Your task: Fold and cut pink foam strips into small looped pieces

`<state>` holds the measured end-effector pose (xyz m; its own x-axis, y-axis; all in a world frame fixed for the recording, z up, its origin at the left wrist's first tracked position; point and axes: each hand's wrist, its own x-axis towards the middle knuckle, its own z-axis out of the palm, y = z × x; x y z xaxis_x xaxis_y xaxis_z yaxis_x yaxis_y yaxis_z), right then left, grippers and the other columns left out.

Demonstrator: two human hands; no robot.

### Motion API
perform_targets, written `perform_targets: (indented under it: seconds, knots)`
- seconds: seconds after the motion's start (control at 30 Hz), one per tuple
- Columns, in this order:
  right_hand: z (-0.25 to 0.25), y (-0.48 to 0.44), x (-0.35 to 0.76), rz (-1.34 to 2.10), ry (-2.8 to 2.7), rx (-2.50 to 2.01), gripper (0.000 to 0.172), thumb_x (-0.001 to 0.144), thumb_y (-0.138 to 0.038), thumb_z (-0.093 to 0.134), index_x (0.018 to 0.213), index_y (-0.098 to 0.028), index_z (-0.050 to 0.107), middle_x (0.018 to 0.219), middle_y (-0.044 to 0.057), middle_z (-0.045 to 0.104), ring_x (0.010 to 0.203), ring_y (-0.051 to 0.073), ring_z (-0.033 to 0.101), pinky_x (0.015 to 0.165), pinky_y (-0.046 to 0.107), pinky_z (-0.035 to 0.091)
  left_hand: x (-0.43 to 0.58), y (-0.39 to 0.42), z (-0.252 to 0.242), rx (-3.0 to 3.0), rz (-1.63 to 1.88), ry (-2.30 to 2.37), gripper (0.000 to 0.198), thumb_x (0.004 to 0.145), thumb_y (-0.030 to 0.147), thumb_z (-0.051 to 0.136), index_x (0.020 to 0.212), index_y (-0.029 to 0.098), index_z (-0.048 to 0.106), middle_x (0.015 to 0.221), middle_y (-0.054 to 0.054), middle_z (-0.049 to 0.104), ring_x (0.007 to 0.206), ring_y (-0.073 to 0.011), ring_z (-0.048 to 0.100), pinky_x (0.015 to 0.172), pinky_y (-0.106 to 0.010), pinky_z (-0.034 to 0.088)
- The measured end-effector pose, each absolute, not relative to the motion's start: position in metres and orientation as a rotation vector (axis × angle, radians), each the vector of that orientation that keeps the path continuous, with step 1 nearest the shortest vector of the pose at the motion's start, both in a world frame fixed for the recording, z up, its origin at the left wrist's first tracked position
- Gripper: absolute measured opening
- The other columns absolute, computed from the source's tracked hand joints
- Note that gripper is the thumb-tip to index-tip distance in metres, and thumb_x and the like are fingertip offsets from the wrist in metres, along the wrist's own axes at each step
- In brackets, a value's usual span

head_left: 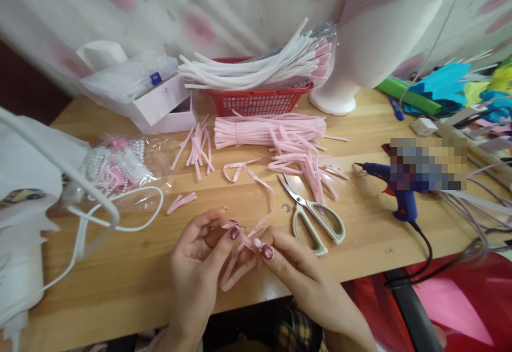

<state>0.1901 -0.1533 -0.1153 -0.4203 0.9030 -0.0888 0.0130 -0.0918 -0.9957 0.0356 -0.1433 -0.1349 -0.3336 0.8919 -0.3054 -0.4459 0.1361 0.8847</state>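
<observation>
Near the front edge of the table, my left hand (pixel 200 269) and my right hand (pixel 298 269) are close together, both pinching a narrow pink tape measure (pixel 269 197). Part of it hangs in a loop below my fingers, and its other end trails away over the wood in bends. Where the fingertips meet, the strip is partly hidden, and I cannot tell whether a short pink piece is held with it. Scissors (pixel 316 216) with pale green handles lie spread just beyond my right hand. A few short pink pipe cleaners (pixel 181 201) rest beyond my left hand.
Pink pipe cleaners (pixel 268 130) lie bundled before a red basket (pixel 260 101) of white ones. A blue glue gun (pixel 406 202) with cables is at right. Bagged pearl beads (pixel 116 165) and a white cable (pixel 116 229) are left. A white mannequin head (pixel 384 37) stands behind.
</observation>
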Motion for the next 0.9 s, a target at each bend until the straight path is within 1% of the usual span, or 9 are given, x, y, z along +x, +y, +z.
perform_targets:
  seconds: [0.07,0.13,0.27,0.4,0.53,0.6,0.67,0.77,0.9]
  knots:
    - [-0.111,-0.152,0.198,1.603,-1.547,-1.044,0.027,0.099,-0.033,0.043,0.082,-0.02,0.058,0.076,0.0,0.058,0.074,0.012,0.057,0.073,0.023,0.047,0.034,-0.141,-0.133,0.504,1.54,1.25,0.034,0.055,0.018,0.086,0.085,0.016,0.07,0.071,0.0,0.072,0.061,-0.0145,0.071,0.054,-0.017,0.058]
    - [-0.106,-0.15,0.21,1.472,-1.686,-1.142,0.029,0.098,-0.036,0.044,0.078,-0.019,0.058,0.07,-0.001,0.055,0.066,0.012,0.054,0.062,0.021,0.043,0.032,-0.139,-0.132,0.49,1.595,1.229,0.031,0.054,0.016,0.086,0.08,0.015,0.07,0.068,0.001,0.072,0.061,-0.0131,0.071,0.056,-0.016,0.058]
    - [-0.091,-0.141,0.239,0.924,-1.948,-1.367,0.024,0.096,-0.031,0.048,0.076,-0.02,0.058,0.064,-0.001,0.052,0.058,0.012,0.049,0.053,0.023,0.038,0.028,-0.134,-0.134,0.446,1.703,1.218,0.024,0.056,0.015,0.084,0.074,0.016,0.068,0.069,0.002,0.072,0.064,-0.0121,0.071,0.061,-0.016,0.058]
    - [-0.087,-0.128,0.252,0.481,-2.086,-1.514,0.022,0.094,-0.028,0.049,0.076,-0.021,0.059,0.069,0.002,0.057,0.064,0.015,0.054,0.061,0.028,0.043,0.029,-0.134,-0.141,0.427,1.665,1.216,0.024,0.057,0.015,0.084,0.072,0.016,0.066,0.07,0.002,0.072,0.066,-0.0131,0.071,0.064,-0.02,0.059]
    - [-0.102,-0.128,0.246,0.315,-2.055,-1.519,0.018,0.093,-0.024,0.051,0.08,-0.021,0.063,0.099,0.008,0.063,0.089,0.021,0.06,0.076,0.033,0.046,0.033,-0.138,-0.149,0.422,1.576,1.25,0.023,0.059,0.018,0.084,0.072,0.014,0.065,0.073,-0.001,0.072,0.07,-0.0136,0.071,0.066,-0.02,0.059]
    - [-0.109,-0.134,0.239,0.222,-1.9,-1.478,0.011,0.091,-0.019,0.055,0.088,-0.022,0.066,0.104,0.007,0.064,0.095,0.022,0.061,0.079,0.034,0.047,0.034,-0.14,-0.152,0.443,1.555,1.248,0.023,0.062,0.019,0.084,0.072,0.014,0.063,0.078,-0.002,0.074,0.075,-0.0148,0.072,0.069,-0.02,0.06]
    - [-0.114,-0.14,0.228,0.229,-1.776,-1.433,0.014,0.089,-0.014,0.058,0.096,-0.024,0.066,0.093,0.004,0.066,0.083,0.019,0.062,0.073,0.03,0.047,0.034,-0.141,-0.153,0.462,1.527,1.248,0.025,0.063,0.019,0.084,0.075,0.015,0.062,0.081,-0.003,0.075,0.079,-0.0161,0.073,0.071,-0.021,0.06]
    - [-0.119,-0.145,0.209,0.427,-1.772,-1.375,0.025,0.091,-0.011,0.053,0.107,-0.026,0.063,0.073,-0.002,0.061,0.062,0.012,0.057,0.059,0.024,0.045,0.035,-0.142,-0.152,0.475,1.465,1.268,0.03,0.064,0.021,0.084,0.083,0.016,0.061,0.082,-0.003,0.076,0.079,-0.017,0.074,0.071,-0.021,0.061]
    - [-0.126,-0.142,0.188,0.648,-1.834,-1.301,0.035,0.095,-0.009,0.041,0.125,-0.024,0.052,0.08,-0.001,0.063,0.067,0.012,0.059,0.064,0.023,0.046,0.036,-0.144,-0.15,0.503,1.416,1.266,0.034,0.066,0.023,0.083,0.092,0.015,0.061,0.086,-0.006,0.077,0.08,-0.0184,0.074,0.075,-0.023,0.061]
